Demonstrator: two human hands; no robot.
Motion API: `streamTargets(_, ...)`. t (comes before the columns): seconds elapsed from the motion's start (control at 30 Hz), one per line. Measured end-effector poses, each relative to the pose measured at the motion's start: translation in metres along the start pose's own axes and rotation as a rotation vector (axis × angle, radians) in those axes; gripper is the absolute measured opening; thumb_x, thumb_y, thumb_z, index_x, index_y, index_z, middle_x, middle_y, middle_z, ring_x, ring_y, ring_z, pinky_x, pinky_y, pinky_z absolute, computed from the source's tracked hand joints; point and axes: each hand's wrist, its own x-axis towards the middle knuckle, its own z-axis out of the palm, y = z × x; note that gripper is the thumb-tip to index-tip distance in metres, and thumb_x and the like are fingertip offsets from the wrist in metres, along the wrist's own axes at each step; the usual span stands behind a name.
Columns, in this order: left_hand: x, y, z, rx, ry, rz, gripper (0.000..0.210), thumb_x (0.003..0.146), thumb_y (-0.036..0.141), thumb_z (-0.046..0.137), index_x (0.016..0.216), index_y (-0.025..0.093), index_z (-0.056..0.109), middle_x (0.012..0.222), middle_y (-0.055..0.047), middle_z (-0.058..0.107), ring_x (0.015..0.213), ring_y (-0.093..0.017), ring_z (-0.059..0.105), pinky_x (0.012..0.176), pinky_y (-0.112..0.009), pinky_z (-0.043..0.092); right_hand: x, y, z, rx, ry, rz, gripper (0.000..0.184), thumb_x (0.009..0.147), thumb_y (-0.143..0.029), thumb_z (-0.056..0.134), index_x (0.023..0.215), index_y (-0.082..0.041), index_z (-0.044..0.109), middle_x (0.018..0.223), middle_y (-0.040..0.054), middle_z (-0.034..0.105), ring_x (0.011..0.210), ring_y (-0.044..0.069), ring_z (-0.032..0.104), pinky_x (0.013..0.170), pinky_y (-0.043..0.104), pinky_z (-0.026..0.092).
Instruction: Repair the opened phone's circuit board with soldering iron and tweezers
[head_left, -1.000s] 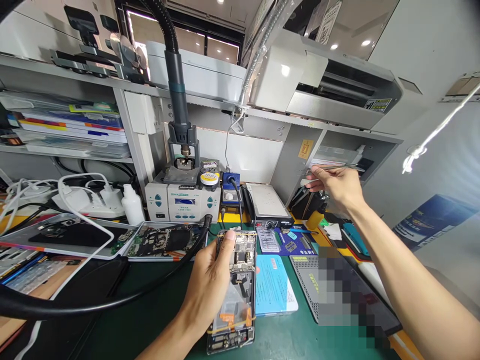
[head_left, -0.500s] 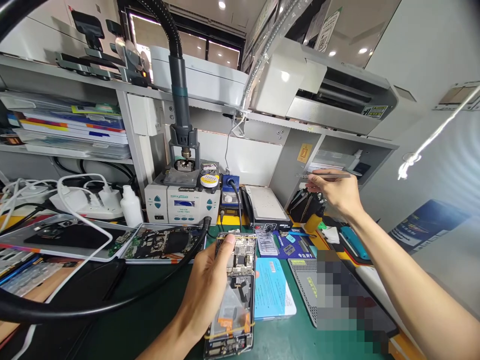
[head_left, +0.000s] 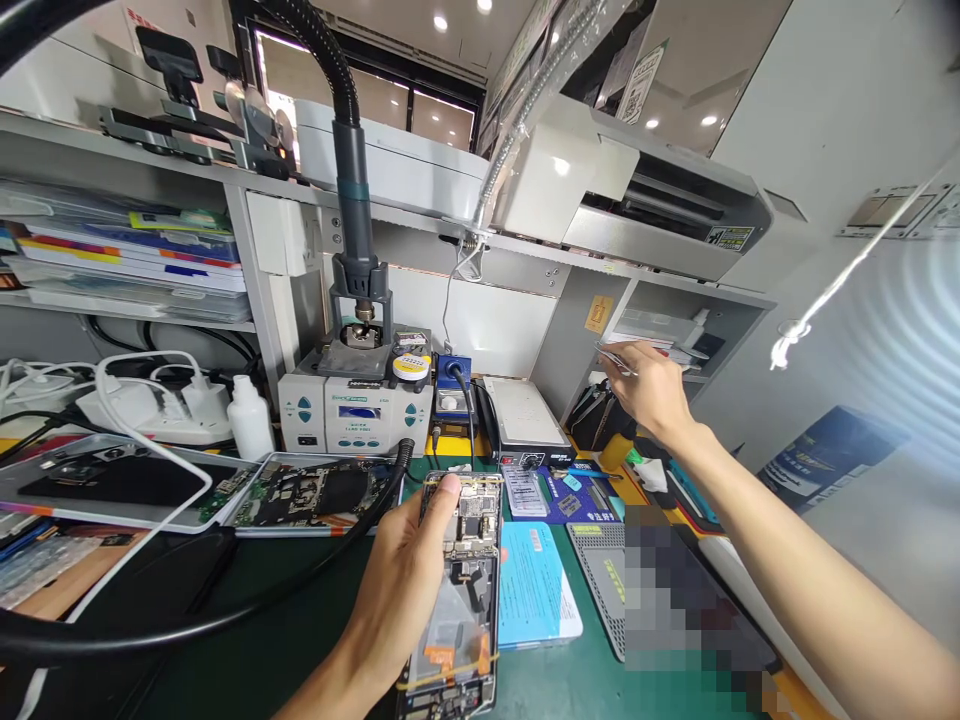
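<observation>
My left hand [head_left: 405, 560] grips an opened phone [head_left: 469, 590] at its left side, thumb on the top corner. The phone's circuit board shows at the upper end, with orange flex pieces and a yellow band across the lower part. Raised at the right, my right hand [head_left: 652, 390] has its fingers closed on slim metal tweezers [head_left: 616, 357], whose tips point left. The hand is in front of the shelf, near a dark pouch [head_left: 596, 412] of tools. Beside the phone lies a light-blue box [head_left: 536, 585].
A hot-air station [head_left: 356, 412] stands at the back, its black hose [head_left: 330, 570] curving across the left. Right of it are a soldering unit [head_left: 454, 395] and a flat heating plate [head_left: 525, 415]. Opened laptop parts [head_left: 315, 490], a white bottle [head_left: 250, 420] and a perforated mat [head_left: 600, 575] lie around.
The tweezers have turned in my right hand; their rear end no longer sticks out to the right. My left hand keeps its hold on the phone. The view has shifted slightly.
</observation>
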Motion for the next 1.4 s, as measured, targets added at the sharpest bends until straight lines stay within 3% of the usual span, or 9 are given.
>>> streamTargets(0.3, 0.001, -0.002, -0.002, -0.015, -0.015, 0.004, 0.042, 0.087, 0.063, 0.066, 0.085, 0.021, 0.071, 0.068, -0.004, 0.072, 0.078, -0.026, 0.071, 0.078, -0.035, 0.056, -0.002, 0.004, 0.004, 0.015, 0.030, 0.043, 0.030, 0.094, -0.031, 0.055, 0.110, -0.016, 0.077, 0.114, 0.0165, 0.078, 0.104, 0.038, 0.073, 0.086, 0.048, 0.057)
streamTargets(0.63, 0.000, 0.000, -0.001, -0.021, -0.040, 0.011, 0.044, 0.088, 0.063, 0.065, 0.084, 0.020, 0.070, 0.071, -0.004, 0.073, 0.076, -0.025, 0.071, 0.079, -0.036, 0.056, 0.001, -0.011, -0.004, 0.418, 0.193, 0.388, 0.036, 0.087, -0.050, 0.069, 0.095, -0.016, 0.077, 0.095, 0.0160, 0.081, 0.090, 0.035, 0.078, 0.088, 0.053, 0.063)
streamTargets(0.73, -0.001, 0.003, 0.000, -0.038, -0.026, 0.018, 0.045, 0.087, 0.065, 0.065, 0.081, 0.021, 0.069, 0.064, -0.002, 0.070, 0.070, -0.025, 0.071, 0.079, -0.037, 0.056, -0.008, -0.035, -0.021, 0.653, 0.093, 0.495, 0.032, 0.087, -0.049, 0.072, 0.092, -0.018, 0.075, 0.092, 0.0148, 0.081, 0.083, 0.034, 0.079, 0.079, 0.051, 0.067)
streamTargets(0.83, -0.001, 0.006, 0.000, -0.058, -0.026, 0.006, 0.048, 0.085, 0.067, 0.066, 0.073, 0.021, 0.065, 0.065, -0.003, 0.071, 0.068, -0.026, 0.071, 0.073, -0.036, 0.057, -0.033, -0.072, -0.041, 0.887, -0.121, 0.547, 0.030, 0.083, -0.049, 0.078, 0.089, -0.019, 0.076, 0.082, 0.0113, 0.081, 0.073, 0.031, 0.079, 0.071, 0.046, 0.069)
streamTargets(0.9, -0.001, 0.006, 0.000, -0.057, -0.026, -0.016, 0.048, 0.084, 0.068, 0.066, 0.073, 0.021, 0.065, 0.068, -0.005, 0.073, 0.071, -0.027, 0.072, 0.069, -0.035, 0.057, -0.054, -0.099, -0.050, 1.234, -0.307, 0.676, 0.025, 0.080, -0.043, 0.085, 0.089, -0.021, 0.077, 0.076, 0.0078, 0.079, 0.069, 0.026, 0.078, 0.067, 0.038, 0.067)
streamTargets(0.97, -0.001, 0.005, 0.000, -0.049, -0.036, -0.030, 0.048, 0.085, 0.067, 0.066, 0.078, 0.020, 0.068, 0.073, -0.008, 0.075, 0.074, -0.027, 0.073, 0.067, -0.034, 0.058, -0.072, -0.120, -0.053, 1.420, -0.409, 0.708, 0.017, 0.081, -0.034, 0.086, 0.088, -0.021, 0.078, 0.071, 0.0053, 0.078, 0.065, 0.021, 0.077, 0.065, 0.030, 0.064)
streamTargets(1.1, -0.001, 0.003, 0.001, -0.043, -0.088, -0.072, 0.047, 0.088, 0.064, 0.064, 0.092, 0.018, 0.073, 0.083, -0.009, 0.078, 0.075, -0.027, 0.073, 0.065, -0.034, 0.058, -0.094, -0.139, -0.044, 1.572, -0.398, 0.711, 0.010, 0.084, -0.029, 0.083, 0.085, -0.021, 0.077, 0.064, 0.0025, 0.074, 0.064, 0.021, 0.076, 0.063, 0.028, 0.062)
streamTargets(1.27, 0.000, -0.005, -0.001, 0.069, -0.036, -0.025, 0.043, 0.094, 0.058, 0.060, 0.096, 0.018, 0.075, 0.090, -0.009, 0.079, 0.090, -0.026, 0.072, 0.084, -0.035, 0.056, -0.108, -0.140, -0.035, 1.575, -0.371, 0.824, 0.012, 0.088, -0.031, 0.078, 0.083, -0.021, 0.075, 0.066, 0.0060, 0.075, 0.059, 0.020, 0.073, 0.061, 0.030, 0.061)
streamTargets(1.4, -0.002, -0.011, -0.002, 0.057, -0.026, -0.066, 0.039, 0.094, 0.056, 0.061, 0.097, 0.019, 0.075, 0.089, -0.008, 0.079, 0.088, -0.025, 0.072, 0.080, -0.033, 0.056, -0.112, -0.146, -0.034, 1.575, -0.354, 0.871, 0.012, 0.087, -0.030, 0.078, 0.081, -0.020, 0.075, 0.065, 0.0038, 0.074, 0.057, 0.019, 0.072, 0.059, 0.028, 0.061)
